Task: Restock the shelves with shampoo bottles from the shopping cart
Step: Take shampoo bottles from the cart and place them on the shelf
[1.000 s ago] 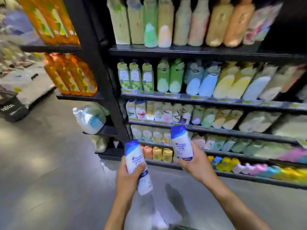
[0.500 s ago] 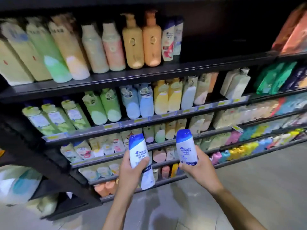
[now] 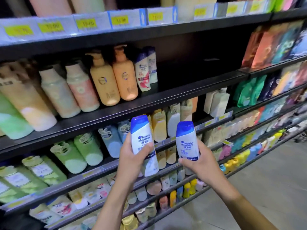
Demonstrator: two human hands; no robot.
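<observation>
**Left hand** [image 3: 132, 156]: your fingers and thumb are wrapped round the middle of a white Head & Shoulders bottle [image 3: 143, 143]. Its blue cap is up and leans a little to the left.

**Right hand** [image 3: 197, 161]: you grip a second Head & Shoulders bottle [image 3: 186, 143] low on its body, with your fingers curled behind it. It is close to upright, cap up.

**Position of the pair**: the two bottles are side by side, near each other but apart. You hold them in front of the lower rows of stock. Both caps sit just under the front edge of the black shelf board [image 3: 191, 90].

**On that board, left part**: two orange pump bottles [image 3: 125, 75] stand here. Just to their right are two shelved Head & Shoulders bottles [image 3: 144, 72], one behind the other.

**On that board, right part**: beyond the shelved pair lies an open bay [image 3: 199, 70] of bare dark board. It runs to the joint where the next section begins with coloured refill pouches [image 3: 274, 45].

**Overhead edge**: the shelf above, fronted by a price-label strip [image 3: 119, 19], caps the bay.

**Floor** [image 3: 265, 180]: grey tile lies to the right of your right forearm, alongside the lowest shelf edges.
</observation>
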